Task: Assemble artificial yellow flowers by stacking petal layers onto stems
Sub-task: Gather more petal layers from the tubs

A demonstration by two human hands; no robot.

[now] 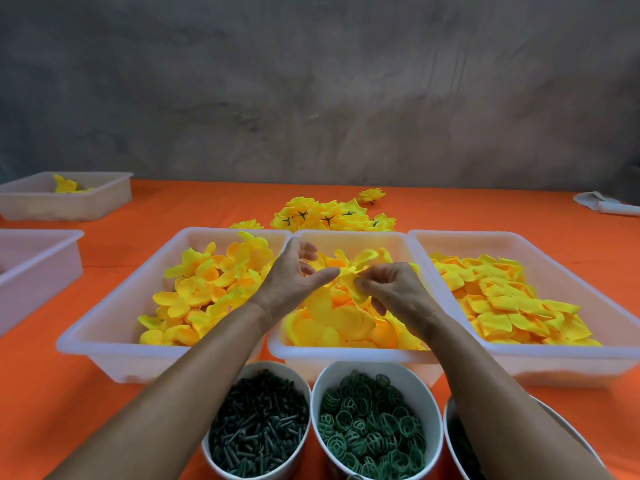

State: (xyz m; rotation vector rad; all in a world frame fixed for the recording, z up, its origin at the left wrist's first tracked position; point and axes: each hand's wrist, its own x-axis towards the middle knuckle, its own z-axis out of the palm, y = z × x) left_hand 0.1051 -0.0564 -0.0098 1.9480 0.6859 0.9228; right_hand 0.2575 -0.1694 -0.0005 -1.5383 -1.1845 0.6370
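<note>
No brand, label or writing readable anywhere. Orange cloth (52, 403) over the whole table, grey mottled wall (311, 81) behind.

Far left: two white tubs, the rear tub (104, 199) with a few yellow petals, the nearer tub (41, 265) cut by the frame edge. Centre: three white trays side by side. Left tray (114, 327) heaped with rounded yellow petal layers (207, 292); middle tray (346, 353) with broader, flatter petals (332, 323); right tray (519, 355) with pointed, squarish petals (502, 306). Beyond the trays, a heap of finished yellow flowers (329, 213) lying face down, dark green backs showing. Far right edge, a crumpled white cloth or bag (606, 204), too small to tell which.

Along the near edge: bowl (301, 382) of dark green stem pegs (259, 427), bowl (426, 393) of green lattice cups (370, 427), a third bowl (561, 420) mostly hidden behind the right forearm.

Both bare forearms reaching forward over the bowls, meeting above the middle tray. Left hand (294, 282) turned palm inward, fingers loosely curled upward, thumb stretched toward the right hand and touching the petal layer (353, 271) held between them. Right hand (394, 289) back up, fingers bent down, pinching that same yellow petal layer at its centre. Possibly a stem under the petal, hidden by the fingers.
</note>
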